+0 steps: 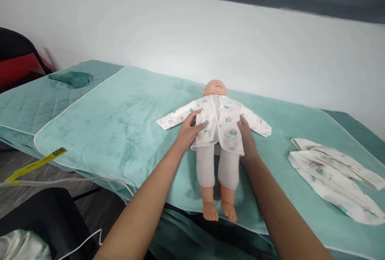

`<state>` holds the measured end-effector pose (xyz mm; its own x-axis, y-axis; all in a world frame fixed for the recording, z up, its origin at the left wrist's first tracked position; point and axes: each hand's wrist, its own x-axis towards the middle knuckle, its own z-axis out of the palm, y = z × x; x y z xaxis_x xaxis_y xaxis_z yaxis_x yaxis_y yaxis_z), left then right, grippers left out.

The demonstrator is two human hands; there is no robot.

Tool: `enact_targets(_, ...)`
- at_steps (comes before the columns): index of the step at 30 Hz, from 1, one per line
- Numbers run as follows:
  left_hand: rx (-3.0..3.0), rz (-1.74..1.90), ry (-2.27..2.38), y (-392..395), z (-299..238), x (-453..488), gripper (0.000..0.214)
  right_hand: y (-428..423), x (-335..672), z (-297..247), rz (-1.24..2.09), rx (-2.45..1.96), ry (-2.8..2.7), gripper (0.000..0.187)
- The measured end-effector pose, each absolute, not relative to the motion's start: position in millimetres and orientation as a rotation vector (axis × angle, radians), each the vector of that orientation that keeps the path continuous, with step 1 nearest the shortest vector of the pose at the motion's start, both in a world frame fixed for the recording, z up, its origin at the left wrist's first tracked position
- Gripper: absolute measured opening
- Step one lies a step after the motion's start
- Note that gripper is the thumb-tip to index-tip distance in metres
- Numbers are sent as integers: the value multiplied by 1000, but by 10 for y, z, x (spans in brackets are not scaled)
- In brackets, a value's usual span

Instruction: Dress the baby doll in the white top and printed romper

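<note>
A baby doll [205, 167] lies on its back on the green bed cover, head toward the wall and bare feet toward me. It wears a white printed jacket [230, 121], which hangs apart at the lower front. Both sleeves stretch outward, and no doll hands show at the cuffs. My left hand [190, 131] is closed around one side of the doll's torso, thumb over the jacket front. On the opposite side, my right hand [247, 135] grips the torso, with some fingers hidden behind it.
White printed baby pants [327, 171] lie to the right on the green cover [99, 119]. A face-hole cushion [72, 79] is at the bed's far left. A cable with a yellow tag [36, 165] crosses the near left edge. Black chairs [39, 216] stand at left.
</note>
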<state>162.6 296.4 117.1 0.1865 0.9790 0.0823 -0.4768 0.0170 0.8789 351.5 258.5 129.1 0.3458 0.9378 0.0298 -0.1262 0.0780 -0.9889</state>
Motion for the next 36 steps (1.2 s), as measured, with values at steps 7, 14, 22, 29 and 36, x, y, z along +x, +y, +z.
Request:
enact_targets(7, 865, 1276, 580, 3274, 1180, 1685, 50, 2781, 3532, 1292, 1010, -1098, -939, 54)
enact_targets(14, 567, 1414, 768, 3200, 1126, 1657, 51, 2772, 3661, 1154, 992, -1140, -806, 53)
enact_targets(22, 380, 1436, 813, 2873, 1199, 1329, 61, 2814, 3737, 1092, 1052, -1113, -791, 52)
enact_targets(29, 325, 1544, 823, 3126, 1227, 1108, 64, 2781, 3693, 1151, 1089, -1076, -798, 47)
enact_targets(36, 258, 1649, 727, 3439, 1197, 964, 43, 2812, 3737, 1106, 1088, -1084, -748, 50)
